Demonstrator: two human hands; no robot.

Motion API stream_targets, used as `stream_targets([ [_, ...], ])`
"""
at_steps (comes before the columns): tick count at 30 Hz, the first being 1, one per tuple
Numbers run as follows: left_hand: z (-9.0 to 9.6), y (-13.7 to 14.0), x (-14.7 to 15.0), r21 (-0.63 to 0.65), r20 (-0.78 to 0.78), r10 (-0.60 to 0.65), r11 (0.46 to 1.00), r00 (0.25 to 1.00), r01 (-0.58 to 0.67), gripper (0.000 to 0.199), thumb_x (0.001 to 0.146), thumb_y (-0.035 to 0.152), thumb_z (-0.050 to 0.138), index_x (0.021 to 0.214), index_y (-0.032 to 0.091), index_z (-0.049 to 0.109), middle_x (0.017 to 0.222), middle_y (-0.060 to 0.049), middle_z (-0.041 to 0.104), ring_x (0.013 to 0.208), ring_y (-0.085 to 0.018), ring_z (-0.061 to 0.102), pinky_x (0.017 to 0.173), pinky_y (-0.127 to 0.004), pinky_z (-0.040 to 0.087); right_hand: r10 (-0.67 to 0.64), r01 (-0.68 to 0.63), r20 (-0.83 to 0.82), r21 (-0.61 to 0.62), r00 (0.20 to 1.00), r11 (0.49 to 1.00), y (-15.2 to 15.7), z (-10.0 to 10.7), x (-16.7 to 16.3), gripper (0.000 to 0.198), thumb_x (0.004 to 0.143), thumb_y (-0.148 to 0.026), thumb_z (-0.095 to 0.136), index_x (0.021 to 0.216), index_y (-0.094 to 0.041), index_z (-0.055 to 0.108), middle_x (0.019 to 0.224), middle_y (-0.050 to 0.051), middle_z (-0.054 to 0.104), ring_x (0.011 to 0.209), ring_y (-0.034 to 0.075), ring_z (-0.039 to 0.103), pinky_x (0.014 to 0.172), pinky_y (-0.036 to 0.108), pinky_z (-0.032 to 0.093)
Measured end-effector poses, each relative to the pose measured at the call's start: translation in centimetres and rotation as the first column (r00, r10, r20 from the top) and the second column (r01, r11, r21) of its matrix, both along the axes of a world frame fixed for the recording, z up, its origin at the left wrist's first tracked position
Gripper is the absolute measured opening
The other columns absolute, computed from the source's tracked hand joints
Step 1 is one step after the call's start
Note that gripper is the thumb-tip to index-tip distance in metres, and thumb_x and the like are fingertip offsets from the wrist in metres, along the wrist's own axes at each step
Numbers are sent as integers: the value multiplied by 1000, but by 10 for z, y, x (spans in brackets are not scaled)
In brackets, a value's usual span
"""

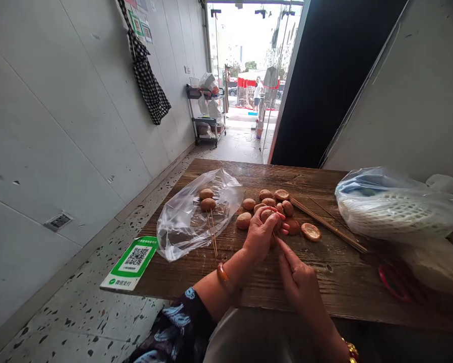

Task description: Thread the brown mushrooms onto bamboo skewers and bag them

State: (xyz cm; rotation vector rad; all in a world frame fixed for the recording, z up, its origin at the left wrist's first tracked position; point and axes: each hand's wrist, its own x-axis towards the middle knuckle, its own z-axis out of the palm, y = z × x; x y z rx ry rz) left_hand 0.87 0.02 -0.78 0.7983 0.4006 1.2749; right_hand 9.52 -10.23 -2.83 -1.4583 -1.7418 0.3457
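My left hand [259,236] is closed around a brown mushroom [267,217] above the wooden table. Pinched in my right hand [299,276] is a thin bamboo skewer [274,237], its upper part meeting the underside of what the left hand holds; how deep it goes is hidden by the fingers. Several loose mushrooms [244,220] lie just beyond my hands, and one upturned cap [311,232] shows its pale gills. On the clear plastic bag [179,222] to the left rest two mushrooms [207,204] with two skewers [212,234] running out toward me.
A bundle of skewers [332,227] lies right of the mushrooms. Farther right are a bulging plastic bag [388,206] and a red-looped handle [390,283]. A green QR-code card [131,264] sits at the table's left corner. Beyond stand a cart [211,120] and a glass doorway.
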Motion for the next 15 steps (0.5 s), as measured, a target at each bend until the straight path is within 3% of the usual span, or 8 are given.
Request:
stream_targets([
  [6,3,0,1,-43,17,32,999,999,-31,36,75,32,71,97,16,48,86,-4,63,63,-13,63,58,-26,53,-69,78,193,-39,979,996,4,5,-5,47,99,-24,31,143,-14,46,128,12,65,102,25,70,87,36,56],
  [15,1,-1,1,-48,10,44,998,999,-44,33,76,32,71,95,16,50,84,-3,63,63,-13,64,58,-25,54,-137,171,337,-75,932,982,11,13,-9,47,101,-26,26,137,-11,52,86,14,77,79,27,75,72,36,57],
])
